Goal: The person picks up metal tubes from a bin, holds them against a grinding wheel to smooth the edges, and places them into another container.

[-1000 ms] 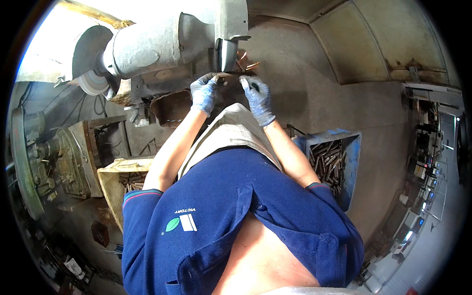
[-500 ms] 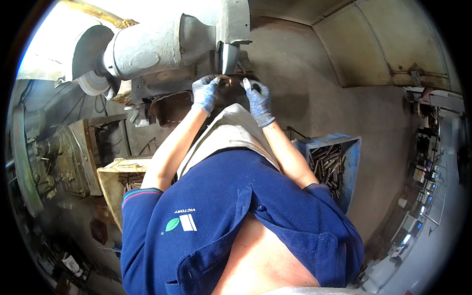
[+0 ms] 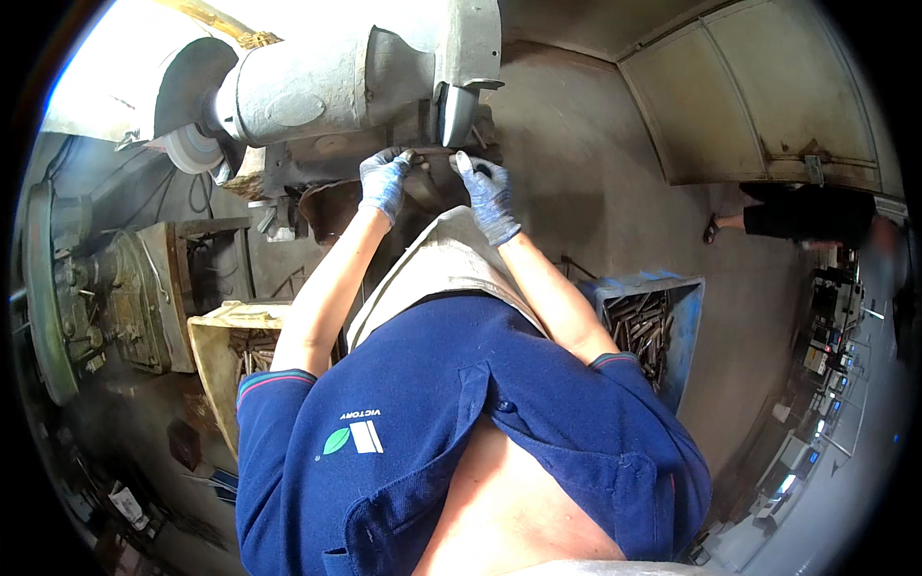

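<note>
My left hand (image 3: 386,180), in a blue and grey work glove, pinches one end of a thin metal piece (image 3: 434,152) just below the right-hand wheel of a large grey grinder (image 3: 307,82). At the other end, the fingertips of my gloved right hand (image 3: 490,200) are closed on it too. Its exact shape is too small and dark to tell. The grinding wheel (image 3: 458,117) shows under its metal guard, right above the gap between my hands. A pale apron (image 3: 442,250) covers my lap.
A blue bin (image 3: 687,331) of several metal pieces stands at my right, a yellowish bin (image 3: 213,355) with similar pieces at my left. The grinder's second wheel (image 3: 192,149) is at the far left. A machine (image 3: 125,298) stands further left. Another person (image 3: 807,216) is at far right.
The orange glow between my hands is gone. Both hands have shifted slightly left relative to the grinder, the right one more. Another person has come into view at the far right.
</note>
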Available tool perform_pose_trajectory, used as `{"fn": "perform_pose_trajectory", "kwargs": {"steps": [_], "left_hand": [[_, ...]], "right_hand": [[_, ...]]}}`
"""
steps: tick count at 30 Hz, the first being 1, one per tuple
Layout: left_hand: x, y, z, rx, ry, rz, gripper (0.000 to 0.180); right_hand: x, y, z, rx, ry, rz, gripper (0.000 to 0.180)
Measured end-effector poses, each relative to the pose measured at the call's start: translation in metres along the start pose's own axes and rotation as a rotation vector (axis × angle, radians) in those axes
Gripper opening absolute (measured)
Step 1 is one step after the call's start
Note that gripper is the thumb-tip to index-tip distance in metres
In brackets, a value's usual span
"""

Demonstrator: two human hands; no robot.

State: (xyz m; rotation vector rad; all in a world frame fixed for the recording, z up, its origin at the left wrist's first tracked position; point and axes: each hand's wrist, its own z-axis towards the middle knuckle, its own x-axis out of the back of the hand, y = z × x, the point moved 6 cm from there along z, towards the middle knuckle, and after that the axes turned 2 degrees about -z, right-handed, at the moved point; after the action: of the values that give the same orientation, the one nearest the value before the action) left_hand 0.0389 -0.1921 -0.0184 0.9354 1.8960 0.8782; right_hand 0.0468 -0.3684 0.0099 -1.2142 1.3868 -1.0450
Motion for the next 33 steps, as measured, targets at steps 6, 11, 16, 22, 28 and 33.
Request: {"fn": "perform_pose_trajectory", "kwargs": {"steps": [6,11,16,22,28,33], "left_hand": [[0.007,0.014,-0.01,-0.03,0.026,-0.007,0.009],[0.011,0.027,-0.035,-0.148,-0.033,0.051,0.013],[0.002,0.039,-0.058,-0.234,-0.116,0.121,0.016],[-0.001,0.045,-0.068,-0.326,-0.174,0.126,0.015],[-0.002,0.049,-0.074,-0.258,-0.218,0.042,0.017],[-0.008,0.048,-0.075,-0.044,-0.231,-0.042,0.023]], "right_hand": [[-0.012,-0.002,-0.005,0.041,-0.07,0.064,0.013],[-0.005,-0.039,-0.029,0.496,-0.099,-0.342,0.015],[0.003,-0.054,-0.054,0.503,-0.126,-0.213,0.029],[0.004,-0.083,-0.073,0.655,-0.13,-0.41,0.033],[0.005,-0.089,-0.079,0.686,-0.126,-0.404,0.033],[0.0,-0.115,-0.089,0.851,-0.079,-0.434,0.028]]}}
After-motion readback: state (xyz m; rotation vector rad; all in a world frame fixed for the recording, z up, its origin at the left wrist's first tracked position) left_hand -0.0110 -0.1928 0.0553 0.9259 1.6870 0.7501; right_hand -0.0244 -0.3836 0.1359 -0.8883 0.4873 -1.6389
